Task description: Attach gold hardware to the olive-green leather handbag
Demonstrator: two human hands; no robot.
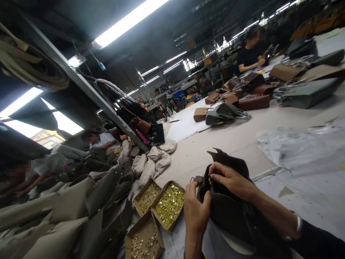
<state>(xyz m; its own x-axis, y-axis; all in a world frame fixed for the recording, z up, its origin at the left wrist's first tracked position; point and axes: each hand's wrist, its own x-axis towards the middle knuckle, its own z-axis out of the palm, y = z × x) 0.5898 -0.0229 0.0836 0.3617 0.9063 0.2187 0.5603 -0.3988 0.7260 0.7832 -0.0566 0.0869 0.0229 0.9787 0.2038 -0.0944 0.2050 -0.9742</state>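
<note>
A dark bag (pixel 229 212) lies open on the table in front of me, its flap standing up at the back. My left hand (pixel 196 207) grips the left edge of the bag, beside a small metal ring on a tab. The fingertips of my right hand (pixel 229 178) are pinched together at the bag's opening; whatever they hold is too small to make out. Left of my left hand are cardboard trays of small metal pieces: a full one (pixel 169 205), a smaller one (pixel 148 196) and a sparsely filled one (pixel 144 239).
Pale cloth pieces (pixel 151 163) and a heap of dark and beige bags (pixel 72 198) lie at the left. Brown and grey bags (pixel 253 102) cover the far table. Clear plastic (pixel 285 145) is at the right. A person (pixel 249 55) sits at the back right.
</note>
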